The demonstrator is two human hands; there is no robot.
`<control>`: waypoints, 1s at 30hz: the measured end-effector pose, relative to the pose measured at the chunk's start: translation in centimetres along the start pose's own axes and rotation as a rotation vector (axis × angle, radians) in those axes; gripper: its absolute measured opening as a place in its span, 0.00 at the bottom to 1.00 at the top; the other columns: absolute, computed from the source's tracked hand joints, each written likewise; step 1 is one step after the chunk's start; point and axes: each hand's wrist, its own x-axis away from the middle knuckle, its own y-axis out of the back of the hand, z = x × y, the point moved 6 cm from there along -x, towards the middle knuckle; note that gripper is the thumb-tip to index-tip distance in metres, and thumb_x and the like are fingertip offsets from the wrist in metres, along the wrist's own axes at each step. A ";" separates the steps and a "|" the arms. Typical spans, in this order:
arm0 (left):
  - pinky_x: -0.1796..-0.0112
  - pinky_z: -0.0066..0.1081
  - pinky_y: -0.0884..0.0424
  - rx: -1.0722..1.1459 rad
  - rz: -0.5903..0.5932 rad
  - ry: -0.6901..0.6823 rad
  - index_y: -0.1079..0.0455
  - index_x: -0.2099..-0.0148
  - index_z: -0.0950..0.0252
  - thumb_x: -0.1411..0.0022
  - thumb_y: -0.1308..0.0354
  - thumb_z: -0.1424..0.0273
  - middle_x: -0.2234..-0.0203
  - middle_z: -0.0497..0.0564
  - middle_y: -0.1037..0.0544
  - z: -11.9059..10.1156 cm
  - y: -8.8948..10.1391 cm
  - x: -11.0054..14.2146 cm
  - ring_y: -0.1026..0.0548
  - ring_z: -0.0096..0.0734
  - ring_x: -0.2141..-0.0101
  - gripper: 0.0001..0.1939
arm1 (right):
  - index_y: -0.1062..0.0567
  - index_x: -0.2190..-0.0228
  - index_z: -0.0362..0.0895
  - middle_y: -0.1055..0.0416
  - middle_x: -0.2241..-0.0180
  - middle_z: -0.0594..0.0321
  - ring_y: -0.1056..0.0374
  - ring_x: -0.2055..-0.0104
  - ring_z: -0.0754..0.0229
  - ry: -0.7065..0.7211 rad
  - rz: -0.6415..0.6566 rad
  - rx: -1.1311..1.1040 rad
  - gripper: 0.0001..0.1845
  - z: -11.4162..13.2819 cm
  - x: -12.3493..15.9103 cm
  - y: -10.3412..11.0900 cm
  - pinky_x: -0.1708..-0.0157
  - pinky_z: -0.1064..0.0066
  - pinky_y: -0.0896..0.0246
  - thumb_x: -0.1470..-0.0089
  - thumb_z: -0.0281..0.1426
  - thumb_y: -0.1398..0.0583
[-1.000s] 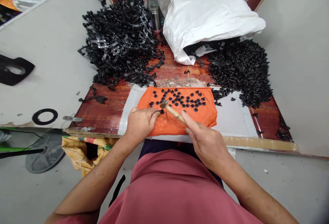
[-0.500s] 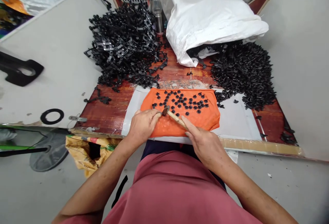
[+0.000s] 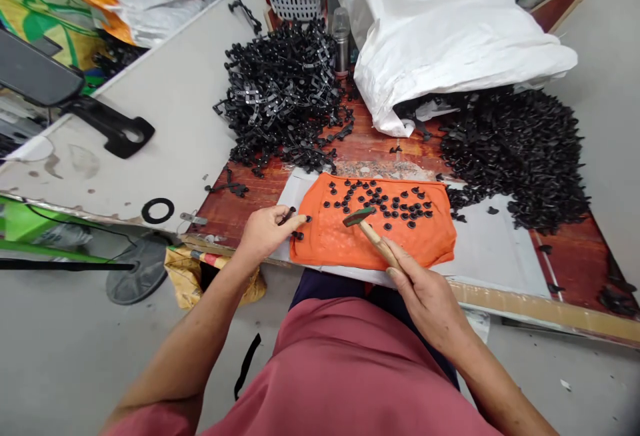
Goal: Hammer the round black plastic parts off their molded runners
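At the left edge of the orange cloth [image 3: 340, 239], my left hand [image 3: 265, 233] is closed, with a small black plastic piece [image 3: 287, 216] pinched between thumb and fingers. Two loose black studs lie just beside those fingertips. My right hand [image 3: 425, 293] grips the wooden handle of a small hammer [image 3: 376, 239]. Its metal head is over the middle of the cloth, near the scattered black studs [image 3: 387, 227]. Several of these studs stand on their round bases across the cloth's upper half.
A tangled heap of linked black strips [image 3: 285, 96] is at the back left. On the right a heap of small black pieces [image 3: 520, 156] lies by a white sack [image 3: 450, 36]. Behind stand a metal flask [image 3: 341, 46] and a grey basket [image 3: 295, 3]. A black ring [image 3: 158, 211] lies left.
My left hand has moved left, away from the hammer head to the cloth's edge. The hammer has come away from it in my right hand. The view has shifted left.
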 end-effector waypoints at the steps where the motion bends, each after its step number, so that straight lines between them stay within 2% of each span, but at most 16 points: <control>1: 0.73 0.29 0.48 -0.067 -0.009 -0.011 0.34 0.74 0.63 0.41 0.42 0.51 0.82 0.43 0.39 -0.4 -0.3 -0.2 0.40 0.26 0.77 0.21 | 0.38 0.31 0.51 0.28 0.39 0.57 0.27 0.41 0.51 -0.003 0.009 -0.011 0.28 -0.1 0.1 -0.2 0.44 0.59 0.29 0.29 0.34 0.50; 4: 0.73 0.30 0.50 -0.164 -0.001 -0.041 0.33 0.72 0.61 0.42 0.42 0.56 0.81 0.43 0.35 -1.6 -0.9 -0.6 0.39 0.27 0.77 0.14 | 0.38 0.31 0.50 0.33 0.35 0.58 0.32 0.37 0.52 -0.014 0.003 -0.056 0.27 -0.5 0.5 -0.2 0.40 0.59 0.32 0.28 0.35 0.51; 6: 0.73 0.30 0.50 -0.186 0.027 -0.050 0.33 0.73 0.61 0.43 0.43 0.58 0.81 0.43 0.34 -2.1 -1.0 -0.8 0.39 0.27 0.77 0.13 | 0.37 0.32 0.48 0.33 0.35 0.57 0.31 0.37 0.52 -0.040 -0.012 -0.084 0.27 -0.9 0.8 0.0 0.41 0.59 0.31 0.28 0.36 0.51; 9: 0.73 0.29 0.49 -0.083 0.110 -0.072 0.33 0.73 0.62 0.43 0.43 0.58 0.81 0.44 0.33 -2.9 -1.3 -0.9 0.37 0.27 0.77 0.14 | 0.37 0.32 0.50 0.28 0.38 0.57 0.27 0.41 0.51 -0.064 -0.031 -0.121 0.27 -1.4 1.2 0.3 0.44 0.57 0.29 0.28 0.36 0.51; 12: 0.74 0.29 0.48 0.004 0.212 -0.146 0.32 0.73 0.62 0.42 0.42 0.57 0.81 0.44 0.33 -5.0 -2.8 -0.7 0.35 0.27 0.77 0.15 | 0.38 0.31 0.53 0.26 0.41 0.59 0.27 0.41 0.51 -0.073 -0.054 -0.142 0.27 -1.7 1.3 0.4 0.44 0.56 0.29 0.29 0.37 0.50; 14: 0.74 0.30 0.49 -0.108 0.244 -0.196 0.33 0.75 0.62 0.41 0.41 0.56 0.82 0.44 0.32 -6.7 -4.0 -0.5 0.35 0.29 0.78 0.17 | 0.37 0.32 0.51 0.27 0.40 0.58 0.28 0.40 0.51 -0.085 -0.069 -0.135 0.27 -1.8 1.3 0.4 0.43 0.56 0.30 0.29 0.37 0.50; 16: 0.73 0.31 0.49 -0.261 0.254 -0.263 0.32 0.74 0.61 0.37 0.44 0.55 0.81 0.47 0.28 -8.2 -5.0 -0.3 0.31 0.32 0.76 0.18 | 0.36 0.32 0.49 0.28 0.39 0.56 0.29 0.39 0.50 -0.086 -0.073 -0.130 0.27 -1.9 1.4 0.5 0.42 0.56 0.31 0.29 0.36 0.50; 19: 0.68 0.34 0.44 -0.409 0.249 -0.415 0.30 0.66 0.60 0.28 0.55 0.59 0.72 0.50 0.21 -9.6 -5.3 0.5 0.26 0.37 0.71 0.18 | 0.37 0.32 0.48 0.29 0.38 0.55 0.29 0.39 0.50 -0.073 -0.062 -0.148 0.27 -1.8 1.6 0.7 0.40 0.55 0.34 0.28 0.36 0.51; 21: 0.64 0.36 0.42 -0.446 0.247 -0.469 0.32 0.64 0.61 0.26 0.61 0.65 0.71 0.51 0.21 -9.5 -4.8 1.0 0.25 0.37 0.70 0.19 | 0.38 0.32 0.49 0.29 0.38 0.55 0.28 0.40 0.50 -0.075 -0.048 -0.152 0.27 -1.8 1.8 0.8 0.40 0.55 0.34 0.28 0.35 0.51; 23: 0.62 0.37 0.42 -0.445 0.229 -0.463 0.35 0.67 0.62 0.26 0.63 0.67 0.73 0.51 0.22 -8.9 -3.8 1.4 0.25 0.38 0.68 0.20 | 0.38 0.31 0.49 0.28 0.38 0.56 0.27 0.41 0.50 -0.081 -0.039 -0.133 0.27 -1.9 1.9 0.9 0.41 0.56 0.32 0.29 0.35 0.51; 26: 0.62 0.36 0.41 -0.354 0.189 -0.418 0.38 0.70 0.61 0.27 0.61 0.66 0.72 0.51 0.23 -8.2 -2.5 1.8 0.26 0.37 0.67 0.19 | 0.37 0.32 0.48 0.28 0.39 0.56 0.26 0.42 0.50 -0.080 -0.031 -0.090 0.27 -1.8 1.8 0.8 0.45 0.58 0.29 0.29 0.34 0.51; 30: 0.66 0.33 0.40 -0.158 0.175 -0.333 0.41 0.71 0.61 0.29 0.58 0.63 0.77 0.47 0.29 -7.9 -2.7 2.0 0.30 0.33 0.72 0.17 | 0.37 0.32 0.49 0.28 0.39 0.57 0.26 0.42 0.51 -0.070 -0.012 -0.052 0.27 -1.5 1.6 0.4 0.45 0.58 0.28 0.29 0.33 0.51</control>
